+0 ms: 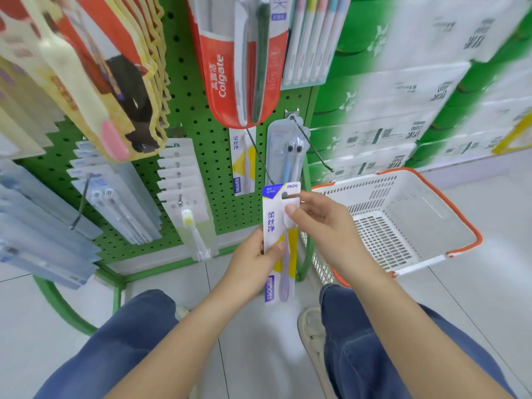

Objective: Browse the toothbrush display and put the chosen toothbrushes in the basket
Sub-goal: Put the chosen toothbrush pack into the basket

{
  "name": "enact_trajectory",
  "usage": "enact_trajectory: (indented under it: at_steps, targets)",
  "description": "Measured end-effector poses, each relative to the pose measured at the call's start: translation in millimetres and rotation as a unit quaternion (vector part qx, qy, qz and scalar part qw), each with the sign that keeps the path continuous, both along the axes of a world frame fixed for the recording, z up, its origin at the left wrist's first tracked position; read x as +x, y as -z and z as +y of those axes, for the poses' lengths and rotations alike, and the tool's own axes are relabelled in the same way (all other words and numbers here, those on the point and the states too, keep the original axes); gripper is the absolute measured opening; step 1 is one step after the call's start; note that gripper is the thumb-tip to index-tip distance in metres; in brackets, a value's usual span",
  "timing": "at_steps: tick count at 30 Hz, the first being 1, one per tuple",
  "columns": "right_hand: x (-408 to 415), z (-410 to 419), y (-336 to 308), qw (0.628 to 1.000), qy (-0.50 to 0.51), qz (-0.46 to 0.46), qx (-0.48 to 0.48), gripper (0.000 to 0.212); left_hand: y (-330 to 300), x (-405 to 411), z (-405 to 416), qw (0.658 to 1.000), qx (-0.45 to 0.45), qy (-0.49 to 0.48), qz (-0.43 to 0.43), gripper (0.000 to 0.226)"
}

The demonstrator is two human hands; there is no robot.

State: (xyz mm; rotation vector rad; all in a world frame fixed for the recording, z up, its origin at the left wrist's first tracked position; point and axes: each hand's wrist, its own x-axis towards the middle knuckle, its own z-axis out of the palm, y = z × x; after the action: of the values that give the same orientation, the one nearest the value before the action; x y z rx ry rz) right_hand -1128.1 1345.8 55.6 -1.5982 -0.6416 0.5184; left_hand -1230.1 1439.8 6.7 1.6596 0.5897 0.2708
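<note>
Both hands, left hand (253, 260) and right hand (319, 223), pinch one toothbrush pack (277, 223) off the display, while the basket (431, 197) looks empty.

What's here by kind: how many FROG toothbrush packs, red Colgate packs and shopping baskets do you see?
FROG toothbrush packs: 2 (held FROG pack, hanging FROG pack)
Red Colgate pack: 1
Basket: 1
Total: 4
</note>
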Motion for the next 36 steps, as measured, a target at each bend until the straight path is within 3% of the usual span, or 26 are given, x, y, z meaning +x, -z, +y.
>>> enact_trajectory:
  at_steps: [4,10,13,20,23,26,28,33,36]
  targets:
    - [5,13,5,0.997,0.049,-0.033,-0.054,0.027,-1,10,1,0.999,-0.007,-0.039,0.004,0.022]
    - [13,26,9,0.988,0.067,-0.093,-0.104,0.019,-4,20,7,0.997,-0.034,-0.072,0.019,0.014]
    - [16,31,12,0.986,0.055,-0.103,-0.119,0.019,-4,26,13,0.992,0.016,-0.122,-0.011,0.015]
    - [23,38,13,0.990,-0.016,-0.111,-0.088,0.052,1,44,34,0.986,0.049,-0.158,-0.022,0.028]
    - [27,40,15,0.997,0.002,-0.065,-0.051,0.041,-3,49,34,0.986,-0.008,-0.166,-0.023,0.018]
    - [27,43,17,0.998,-0.010,-0.049,-0.039,0.016,-21,50,37,0.968,-0.084,-0.221,-0.088,0.048]
    - [28,46,16,0.998,-0.015,-0.045,-0.032,0.012,-38,54,46,0.951,-0.089,-0.269,-0.122,0.048]
    - [34,50,20,0.997,-0.020,-0.064,-0.045,0.007,-69,89,81,0.936,-0.108,-0.313,-0.119,0.019]
    - [36,48,21,0.996,-0.021,-0.076,-0.051,0.007,-69,111,103,0.938,-0.055,-0.332,-0.080,0.029]
